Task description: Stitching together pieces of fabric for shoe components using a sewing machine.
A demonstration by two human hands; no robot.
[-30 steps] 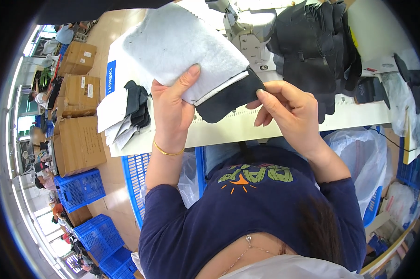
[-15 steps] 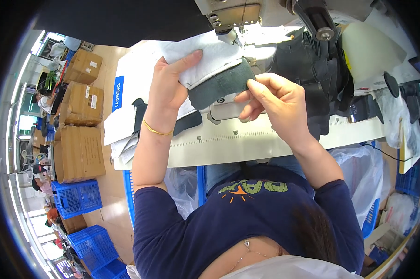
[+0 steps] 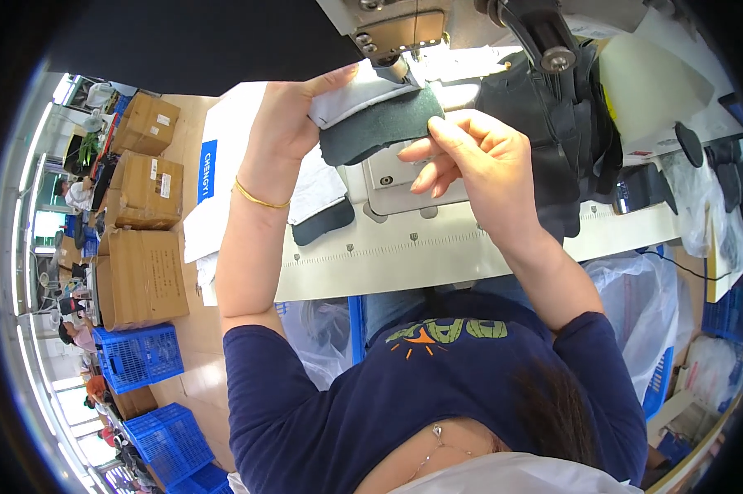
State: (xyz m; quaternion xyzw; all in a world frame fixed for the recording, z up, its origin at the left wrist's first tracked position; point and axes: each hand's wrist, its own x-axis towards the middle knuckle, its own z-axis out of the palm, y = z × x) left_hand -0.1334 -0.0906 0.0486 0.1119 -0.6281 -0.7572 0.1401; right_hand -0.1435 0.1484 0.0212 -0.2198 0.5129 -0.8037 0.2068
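My left hand (image 3: pixel 293 115) grips the left end of a fabric piece, its thumb lying on top. The piece has a white layer (image 3: pixel 351 97) over a dark green one (image 3: pixel 375 128), whose curved edge sticks out toward me. Thumb and forefinger of my right hand (image 3: pixel 491 165) pinch the dark green corner; its other fingers curl loosely below. The far edge of the piece lies at the needle area of a sewing machine (image 3: pixel 400 37), so the part under the presser foot is hard to see. More white and dark pieces (image 3: pixel 322 222) lie under my left forearm.
Black strapped fabric (image 3: pixel 536 132) is heaped right of the needle. A phone-like dark object (image 3: pixel 639 191) lies near the table's right side. The pale table edge (image 3: pixel 421 267) carries a ruler scale. Cardboard boxes (image 3: pixel 145 276) and blue crates (image 3: pixel 170 440) stand on the floor at left.
Both hands have moved away from me, carrying the fabric piece farther in toward the needle. My left forearm has shifted left, and more of the pieces beneath it shows.
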